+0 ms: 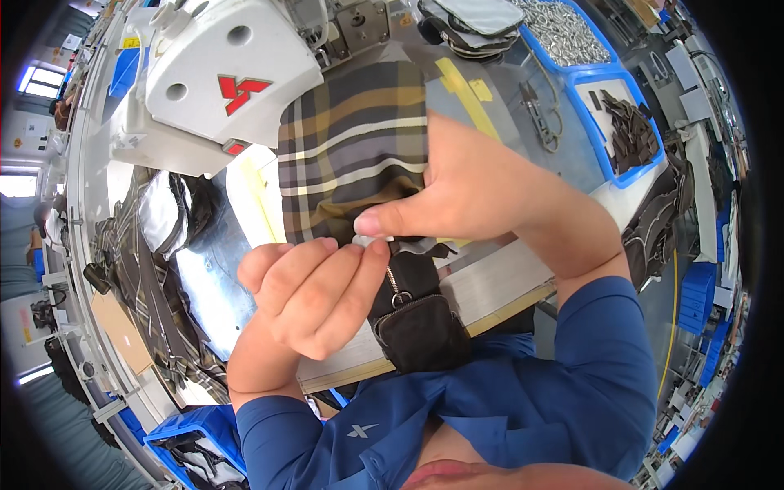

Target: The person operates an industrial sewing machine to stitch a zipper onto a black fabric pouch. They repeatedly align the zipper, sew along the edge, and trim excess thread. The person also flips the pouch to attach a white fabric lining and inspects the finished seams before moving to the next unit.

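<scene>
A plaid fabric piece [351, 155], in dark grey, brown and white, spreads in front of me beside the sewing machine. My right hand [457, 192] grips its near edge, thumb on top and the other fingers hidden beneath the cloth. Curled closed, my left hand [314, 294] meets the right thumb at that same edge. A small whitish bit shows between the fingertips, too small to name. Just below hangs a black zippered pouch [420, 331] with a metal ring, at the table's near edge; whether it is joined to the plaid cloth I cannot tell.
The white sewing machine [196, 90] stands at the far left. To the right are blue trays of metal hooks [563, 33] and dark strips [629, 135], with thread snips [535, 110] nearby. Plaid pieces [151, 286] lie left; a blue bin [192, 429] sits below.
</scene>
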`<action>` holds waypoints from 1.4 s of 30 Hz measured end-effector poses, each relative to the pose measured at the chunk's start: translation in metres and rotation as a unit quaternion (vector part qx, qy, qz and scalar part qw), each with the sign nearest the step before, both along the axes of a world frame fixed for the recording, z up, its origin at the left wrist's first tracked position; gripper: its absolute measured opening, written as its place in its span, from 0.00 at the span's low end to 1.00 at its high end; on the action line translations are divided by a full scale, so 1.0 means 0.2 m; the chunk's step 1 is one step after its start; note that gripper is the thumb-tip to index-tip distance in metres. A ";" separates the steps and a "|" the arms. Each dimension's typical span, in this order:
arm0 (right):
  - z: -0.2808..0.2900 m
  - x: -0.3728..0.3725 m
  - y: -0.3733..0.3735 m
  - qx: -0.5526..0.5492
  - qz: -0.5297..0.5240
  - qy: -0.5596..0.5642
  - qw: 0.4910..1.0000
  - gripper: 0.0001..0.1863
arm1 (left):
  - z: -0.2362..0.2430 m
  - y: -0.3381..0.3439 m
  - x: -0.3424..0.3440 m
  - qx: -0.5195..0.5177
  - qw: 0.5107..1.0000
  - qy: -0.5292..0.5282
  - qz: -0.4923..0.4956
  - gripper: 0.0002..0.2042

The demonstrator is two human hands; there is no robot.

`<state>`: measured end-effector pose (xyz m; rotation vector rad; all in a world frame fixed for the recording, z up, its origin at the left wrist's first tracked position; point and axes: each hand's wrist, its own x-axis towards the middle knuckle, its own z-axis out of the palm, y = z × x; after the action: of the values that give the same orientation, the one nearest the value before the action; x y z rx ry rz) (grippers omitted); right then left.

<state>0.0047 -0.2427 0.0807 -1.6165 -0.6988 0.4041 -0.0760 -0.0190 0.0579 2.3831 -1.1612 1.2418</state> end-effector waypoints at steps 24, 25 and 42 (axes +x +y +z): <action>0.01 -0.03 0.02 -0.055 0.013 -0.034 0.998 0.23 | 0.05 0.02 -0.10 0.098 0.994 -0.046 -0.004 0.09; 0.00 -0.04 0.02 -0.043 0.009 -0.016 0.999 0.23 | 0.04 0.02 -0.09 0.094 0.995 -0.042 -0.017 0.09; 0.19 -0.09 -0.07 -0.001 -0.011 0.069 0.998 0.31 | 0.08 0.06 -0.04 -0.048 0.996 0.060 -0.055 0.13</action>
<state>-0.0135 -0.2563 0.1178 -1.5809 -0.5764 0.4966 -0.0831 -0.0069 0.0734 2.2573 -1.1530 1.0794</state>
